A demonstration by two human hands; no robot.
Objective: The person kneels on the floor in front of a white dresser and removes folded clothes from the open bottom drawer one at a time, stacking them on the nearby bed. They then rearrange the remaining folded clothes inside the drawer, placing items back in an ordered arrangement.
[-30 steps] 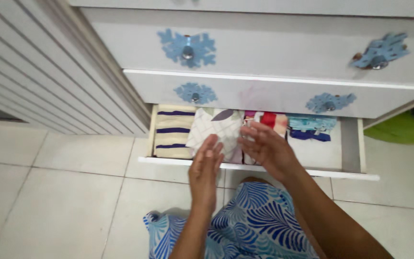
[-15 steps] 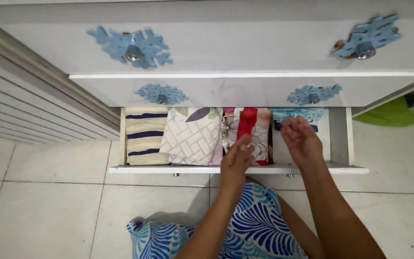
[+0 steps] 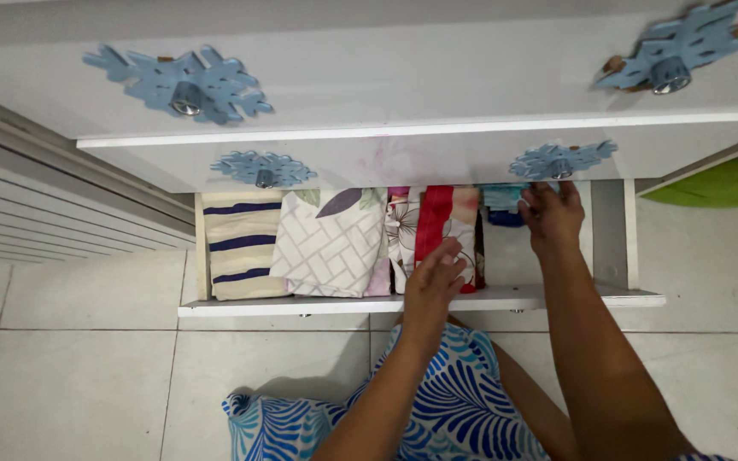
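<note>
Reaching Into the Drawer of Folded Cloths

Looking down, the open drawer (image 3: pixel 617 256) stuck out from a white dresser (image 3: pixel 437 77) above a pale tiled floor (image 3: pixel 70 376). The left hand (image 3: pixel 431 286) rested on the red and flowered cloth (image 3: pixel 437 226), with its fingers bent down over the cloth's near edge and pressing on it. The right hand (image 3: pixel 550 218) was farther back in the drawer, at the blue cloth (image 3: pixel 502 205). Its fingers curled around that cloth, but I could not tell if they truly gripped it.

Four folded cloths stood side by side in the drawer. From the left they were a cream cloth with dark blue stripes (image 3: pixel 241 248), a white cloth with a brick pattern (image 3: pixel 330 252), the red and flowered one, and the blue one at the back right.

Four blue snowflake shapes (image 3: pixel 177 81) were stuck on the drawer fronts, each with a round knob in its middle. Two were big and two were small. A green thing (image 3: pixel 711 188) lay on the floor past the dresser's right side.
</note>
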